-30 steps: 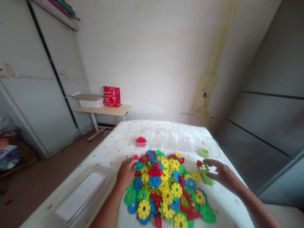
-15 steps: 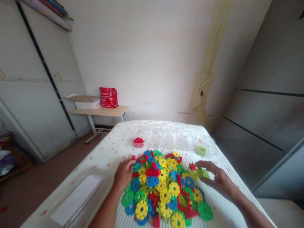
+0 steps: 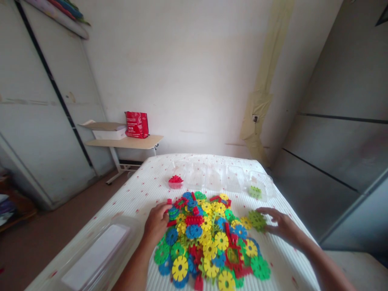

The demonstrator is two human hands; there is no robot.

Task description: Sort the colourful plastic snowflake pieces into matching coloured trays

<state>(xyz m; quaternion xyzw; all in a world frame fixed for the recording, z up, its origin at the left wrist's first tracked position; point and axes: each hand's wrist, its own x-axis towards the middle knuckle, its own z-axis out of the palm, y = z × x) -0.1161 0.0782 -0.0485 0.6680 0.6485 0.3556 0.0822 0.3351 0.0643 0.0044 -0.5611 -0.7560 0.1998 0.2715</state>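
A heap of plastic building pieces (image 3: 209,248) spreads in front of me, with notched discs in yellow, blue and green among red toothed pieces. My right hand (image 3: 280,226) is at the heap's right edge, its thumb and fingers gripping a light green toothed piece (image 3: 257,220). At the left edge, my left hand (image 3: 157,220) has its fingers curled, and a small red piece (image 3: 169,201) shows at its fingertips. Part of that red piece is hidden by the fingers.
Behind the heap lies a clear compartment tray (image 3: 215,178). Red pieces (image 3: 176,181) sit in its left end and light green pieces (image 3: 255,192) in its right. A clear plastic box (image 3: 100,250) lies at the near left. A side table (image 3: 130,142) holds a red bag (image 3: 137,124).
A red piece by my right fingertips is gone from there, and one now shows further left on the heap. The light green piece has turned to face me more. My left hand has hardly moved.
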